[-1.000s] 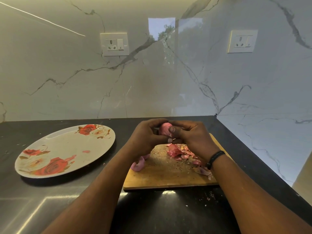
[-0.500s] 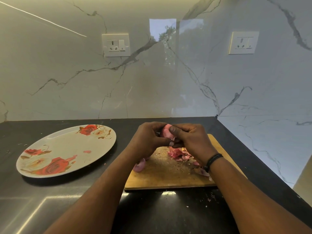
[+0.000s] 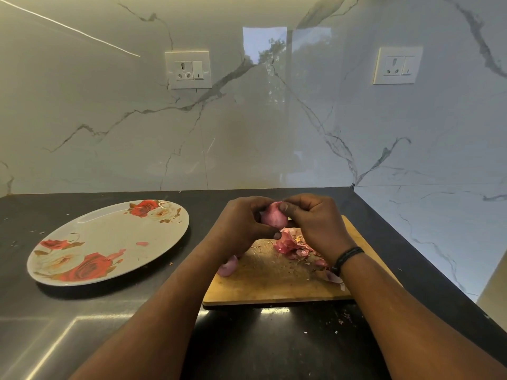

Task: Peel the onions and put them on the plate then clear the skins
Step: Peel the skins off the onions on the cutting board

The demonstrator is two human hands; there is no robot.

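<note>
A pink onion [image 3: 273, 216] is held above the far end of the wooden cutting board [image 3: 274, 283]. My left hand [image 3: 241, 226] grips it from the left and my right hand [image 3: 315, 223] from the right, thumb on its top. A heap of pink skins [image 3: 292, 244] lies on the board under my hands, with more skins [image 3: 329, 275] by my right wrist. Another onion piece [image 3: 227, 267] lies at the board's left edge, half hidden by my left forearm. The rose-patterned plate [image 3: 109, 237] sits to the left, holding only a small pink scrap [image 3: 142, 243].
The dark counter [image 3: 82, 311] meets marble walls at the back and right, forming a corner [image 3: 352, 185]. Two wall sockets, the left socket [image 3: 188, 69] and the right socket [image 3: 397, 65], hang above. Skin crumbs [image 3: 340, 320] lie on the counter before the board.
Both hands have kept hold of the onion, and more of its pink surface now shows between my fingers. The skin heap, plate and board stay where they were.
</note>
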